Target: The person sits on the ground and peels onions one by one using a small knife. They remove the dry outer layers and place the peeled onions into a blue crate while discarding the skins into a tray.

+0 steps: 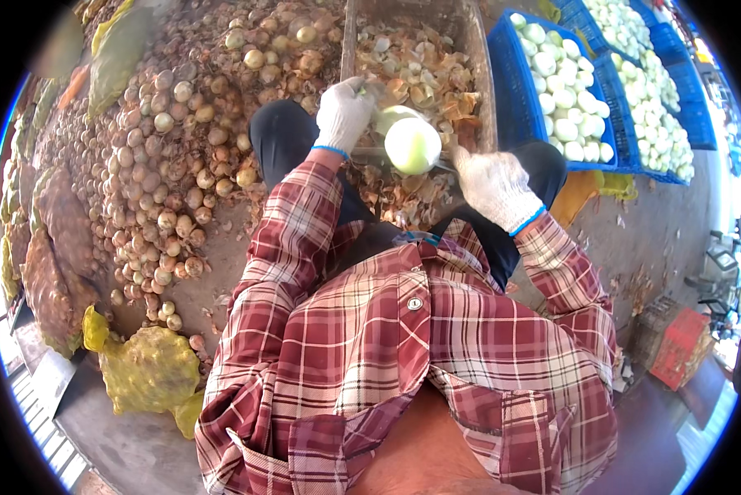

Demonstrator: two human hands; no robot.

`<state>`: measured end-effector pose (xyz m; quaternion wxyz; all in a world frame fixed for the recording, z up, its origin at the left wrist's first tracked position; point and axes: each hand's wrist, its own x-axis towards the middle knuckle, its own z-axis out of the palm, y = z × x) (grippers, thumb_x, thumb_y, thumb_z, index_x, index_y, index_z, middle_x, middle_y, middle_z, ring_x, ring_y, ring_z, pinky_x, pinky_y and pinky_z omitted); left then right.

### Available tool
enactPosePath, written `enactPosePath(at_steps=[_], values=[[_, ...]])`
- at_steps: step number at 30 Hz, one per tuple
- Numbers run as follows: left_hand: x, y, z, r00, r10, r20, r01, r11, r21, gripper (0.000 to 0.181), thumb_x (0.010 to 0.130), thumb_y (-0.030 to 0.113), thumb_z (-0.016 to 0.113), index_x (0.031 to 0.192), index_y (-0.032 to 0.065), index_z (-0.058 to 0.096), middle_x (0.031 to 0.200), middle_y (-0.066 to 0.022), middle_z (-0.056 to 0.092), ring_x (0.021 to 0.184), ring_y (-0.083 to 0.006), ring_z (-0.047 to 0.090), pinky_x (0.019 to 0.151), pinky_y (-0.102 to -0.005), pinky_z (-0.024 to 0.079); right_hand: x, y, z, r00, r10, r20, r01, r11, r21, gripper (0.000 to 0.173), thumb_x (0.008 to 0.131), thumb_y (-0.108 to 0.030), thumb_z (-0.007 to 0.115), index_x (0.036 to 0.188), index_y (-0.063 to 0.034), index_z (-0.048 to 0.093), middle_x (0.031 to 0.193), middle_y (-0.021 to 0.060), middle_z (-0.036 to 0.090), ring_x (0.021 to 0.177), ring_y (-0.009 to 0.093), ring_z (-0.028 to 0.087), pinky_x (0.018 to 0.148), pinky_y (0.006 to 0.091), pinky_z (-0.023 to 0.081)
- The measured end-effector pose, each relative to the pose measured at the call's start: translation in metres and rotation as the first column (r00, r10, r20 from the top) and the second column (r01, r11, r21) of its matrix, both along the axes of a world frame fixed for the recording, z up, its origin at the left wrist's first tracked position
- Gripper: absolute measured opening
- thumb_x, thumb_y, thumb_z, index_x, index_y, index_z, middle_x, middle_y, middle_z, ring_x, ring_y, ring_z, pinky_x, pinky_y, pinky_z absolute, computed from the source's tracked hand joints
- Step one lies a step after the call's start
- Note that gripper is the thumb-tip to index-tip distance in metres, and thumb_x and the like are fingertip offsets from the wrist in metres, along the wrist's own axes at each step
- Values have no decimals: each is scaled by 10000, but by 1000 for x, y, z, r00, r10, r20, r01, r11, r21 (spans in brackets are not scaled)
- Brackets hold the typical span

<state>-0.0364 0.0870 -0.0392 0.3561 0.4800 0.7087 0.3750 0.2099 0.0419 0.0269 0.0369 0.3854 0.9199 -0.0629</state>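
Note:
A peeled white-green onion (412, 146) is between my hands, over the near end of a wooden trough (487, 93). No finger plainly grips it. My left hand (346, 116), in a white knit glove, is at its left with curled fingers; their tips blur, so what they hold is unclear. A pale piece of peel (395, 116) shows behind the onion. To the onion's right, my gloved right hand (495, 185) is closed, thumb towards the onion. A thin blade, seemingly of a small knife (446, 166), juts from it; the handle is hidden. Dry onion skins (417, 74) fill the trough.
Unpeeled onions (154, 167) are heaped on the floor at left. Blue plastic crates (519, 80) of peeled onions (565, 93) stand at right. Yellow mesh sacks (151, 368) lie at lower left. A red box (680, 346) stands at lower right. My knees flank the trough's near end.

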Motion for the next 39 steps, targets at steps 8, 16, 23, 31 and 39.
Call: enactPosePath(at_steps=[8,16,23,31,39], values=[[-18,31,-16,923,4,385,-30,998,62,644,832,419,669,1315,30,492,1057,-155,652,839,-200,662,782,-330,521,6,-12,-9,986,-57,-159,49,997,-53,242,841,-123,537,1062,-32,580,648,141,621,640,296,654,563,408,509],[-15,18,-31,943,-53,329,78,995,-64,531,876,365,655,1240,-6,549,1013,-61,627,899,-138,583,777,-271,469,42,-8,-11,306,-779,-547,-126,537,-834,260,945,-215,524,1066,1,605,611,21,572,481,78,522,440,202,424],[-21,9,-73,871,-13,491,114,978,-177,274,921,185,610,1145,31,583,849,-3,596,691,-97,564,608,-245,493,109,44,6,43,-806,-590,229,583,-780,274,943,-209,523,1103,5,585,841,44,622,651,125,666,427,219,455],[9,29,-71,936,-34,350,129,960,-250,280,900,176,577,1139,31,597,869,-1,606,701,-88,561,600,-226,463,204,193,-35,-27,-786,-618,621,471,-626,285,947,-283,476,997,-11,545,744,82,599,640,161,643,479,285,455],[48,61,-47,986,-126,108,157,918,-364,456,801,152,699,1191,-24,543,1035,-111,635,960,-180,605,853,-300,485,215,347,-131,-109,-715,-690,742,403,-535,324,953,-278,433,963,10,581,760,168,660,672,282,664,616,422,495]])
